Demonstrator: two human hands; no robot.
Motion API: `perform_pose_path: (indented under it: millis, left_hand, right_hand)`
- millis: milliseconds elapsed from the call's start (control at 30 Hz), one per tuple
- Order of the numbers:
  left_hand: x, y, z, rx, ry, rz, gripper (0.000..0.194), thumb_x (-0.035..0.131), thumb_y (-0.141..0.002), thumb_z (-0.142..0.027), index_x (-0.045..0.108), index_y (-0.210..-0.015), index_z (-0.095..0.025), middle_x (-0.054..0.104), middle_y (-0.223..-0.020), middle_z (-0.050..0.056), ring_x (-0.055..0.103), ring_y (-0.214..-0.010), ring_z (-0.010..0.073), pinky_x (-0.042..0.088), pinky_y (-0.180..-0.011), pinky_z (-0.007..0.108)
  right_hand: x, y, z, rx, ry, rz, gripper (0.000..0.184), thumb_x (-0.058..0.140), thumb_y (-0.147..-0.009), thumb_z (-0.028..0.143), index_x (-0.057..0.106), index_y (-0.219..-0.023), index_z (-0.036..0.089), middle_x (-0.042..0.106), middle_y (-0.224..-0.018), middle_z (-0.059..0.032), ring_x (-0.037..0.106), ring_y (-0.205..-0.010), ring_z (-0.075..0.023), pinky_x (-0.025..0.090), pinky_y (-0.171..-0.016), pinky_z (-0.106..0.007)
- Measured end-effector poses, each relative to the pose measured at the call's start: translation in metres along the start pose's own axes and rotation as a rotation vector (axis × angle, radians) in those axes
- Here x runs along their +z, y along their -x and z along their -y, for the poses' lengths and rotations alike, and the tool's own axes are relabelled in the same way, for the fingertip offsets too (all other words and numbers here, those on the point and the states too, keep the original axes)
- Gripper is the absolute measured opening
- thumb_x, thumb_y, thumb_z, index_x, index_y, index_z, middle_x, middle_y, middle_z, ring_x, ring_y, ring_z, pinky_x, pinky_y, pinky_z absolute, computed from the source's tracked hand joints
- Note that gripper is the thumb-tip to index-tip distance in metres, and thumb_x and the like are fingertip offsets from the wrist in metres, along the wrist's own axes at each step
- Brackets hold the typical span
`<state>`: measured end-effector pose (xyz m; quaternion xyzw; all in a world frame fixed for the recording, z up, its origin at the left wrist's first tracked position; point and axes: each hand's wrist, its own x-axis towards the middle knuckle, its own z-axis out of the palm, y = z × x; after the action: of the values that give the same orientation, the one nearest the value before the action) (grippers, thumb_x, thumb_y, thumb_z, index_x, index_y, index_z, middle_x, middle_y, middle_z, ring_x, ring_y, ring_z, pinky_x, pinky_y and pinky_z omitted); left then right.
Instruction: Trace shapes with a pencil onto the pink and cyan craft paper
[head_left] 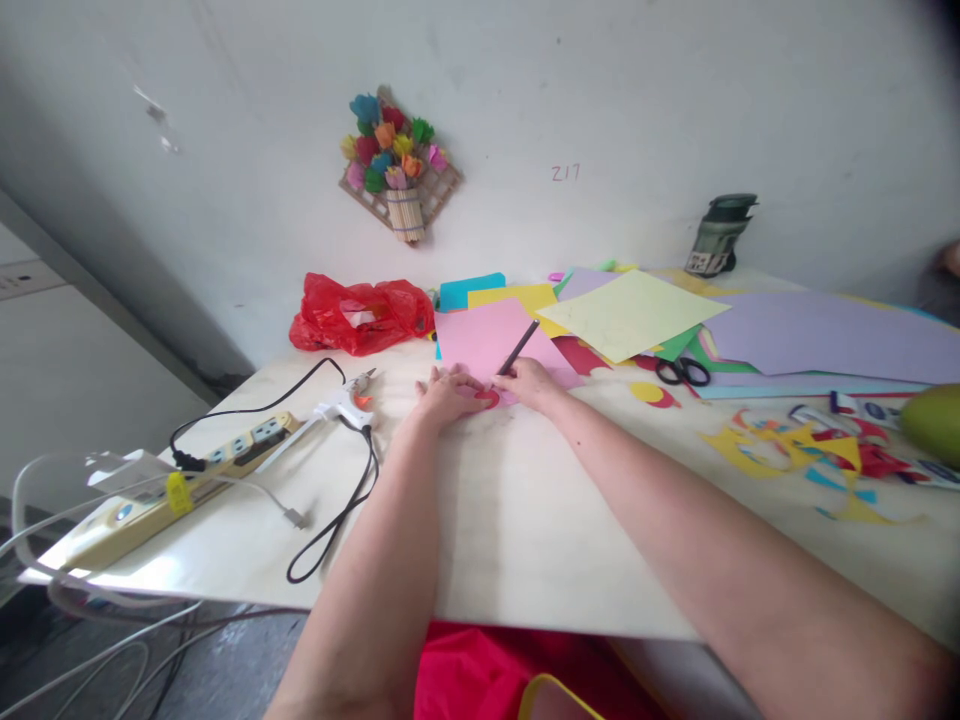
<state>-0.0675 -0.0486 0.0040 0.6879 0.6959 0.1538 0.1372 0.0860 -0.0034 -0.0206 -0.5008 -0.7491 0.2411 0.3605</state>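
Note:
A sheet of pink paper point(480, 335) lies on the table, with a small red paper circle point(487, 399) on its near part. My left hand point(448, 393) rests flat on the pink sheet, fingers spread, the fingertips against the red circle. Just to the right, my right hand point(529, 382) is closed around a dark pencil point(519, 347), which leans up and to the right. The pencil's lower end is down by the red circle, and its tip is hidden by my fingers.
On the left lie a glue gun point(349, 403) and a power strip point(187, 490) with cables. A red plastic bag point(360, 315) sits behind. To the right are coloured sheets point(637, 312), black-handled scissors point(682, 372), paper scraps point(787, 450) and a dark green bottle point(721, 235).

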Motion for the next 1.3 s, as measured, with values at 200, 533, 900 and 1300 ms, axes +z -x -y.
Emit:
perform_pose_path:
  millis: [200, 533, 900, 1300]
  left_hand:
    - [-0.0005, -0.0008, 0.0008, 0.014, -0.015, 0.005, 0.041, 0.06, -0.058, -0.06, 0.062, -0.092, -0.038, 0.033, -0.137, -0.007, 0.008, -0.13, 0.0298, 0.005, -0.099, 0.057]
    - [-0.0018, -0.0004, 0.0012, 0.019, -0.014, 0.017, 0.04, 0.06, -0.059, -0.06, 0.062, -0.092, -0.038, 0.033, -0.137, -0.007, 0.008, -0.13, 0.0314, 0.005, -0.099, 0.057]
    - [0.0, -0.0017, 0.0019, 0.022, -0.002, 0.008, 0.039, 0.06, -0.058, -0.059, 0.063, -0.091, -0.037, 0.033, -0.137, -0.007, 0.009, -0.13, 0.0312, 0.004, -0.098, 0.057]
    - [0.0002, -0.0009, 0.0016, 0.013, 0.016, 0.001, 0.037, 0.061, -0.058, -0.057, 0.063, -0.09, -0.037, 0.034, -0.136, -0.009, 0.01, -0.13, 0.0315, 0.003, -0.099, 0.056]
  right_hand:
    - [-0.0003, 0.0002, -0.0022, -0.019, 0.006, -0.005, 0.014, 0.058, -0.069, 0.03, 0.064, -0.075, 0.019, 0.066, -0.076, -0.0019, 0.059, -0.071, -0.0134, 0.045, -0.067, -0.023]
    - [-0.0035, 0.0019, 0.0007, -0.008, 0.011, 0.003, 0.014, 0.059, -0.069, 0.03, 0.064, -0.075, 0.018, 0.067, -0.076, -0.0029, 0.06, -0.071, -0.0135, 0.044, -0.065, -0.022]
    - [-0.0017, 0.0012, -0.0014, -0.008, -0.001, -0.016, 0.012, 0.058, -0.069, 0.026, 0.064, -0.074, 0.017, 0.067, -0.076, -0.0037, 0.061, -0.07, -0.0136, 0.045, -0.064, -0.022]
    - [-0.0019, 0.0017, -0.0009, -0.003, -0.004, -0.041, 0.014, 0.059, -0.068, 0.028, 0.064, -0.073, 0.017, 0.066, -0.074, -0.0031, 0.059, -0.068, -0.0133, 0.044, -0.062, -0.021]
